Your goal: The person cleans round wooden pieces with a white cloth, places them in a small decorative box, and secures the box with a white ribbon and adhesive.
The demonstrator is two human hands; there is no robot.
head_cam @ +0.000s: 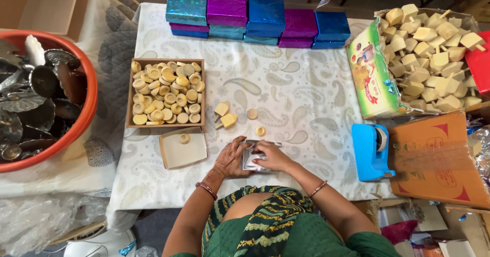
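Note:
Both hands rest on a small silver foil-wrapped box (253,158) at the near edge of the table. My left hand (232,157) grips its left side; my right hand (273,156) presses on its right side and top. Just beyond lie two wooden spinning tops (225,115) and two small round wooden pieces (256,122). To the left sits an open shallow cardboard box (182,149) with one round piece inside.
A wooden tray (166,92) holds several round wooden pieces. Shiny blue, teal and purple wrapped boxes (258,21) are stacked at the far edge. A carton of wooden tops (429,52) and a blue tape dispenser (371,152) stand right; an orange tub (46,96) of metal items left.

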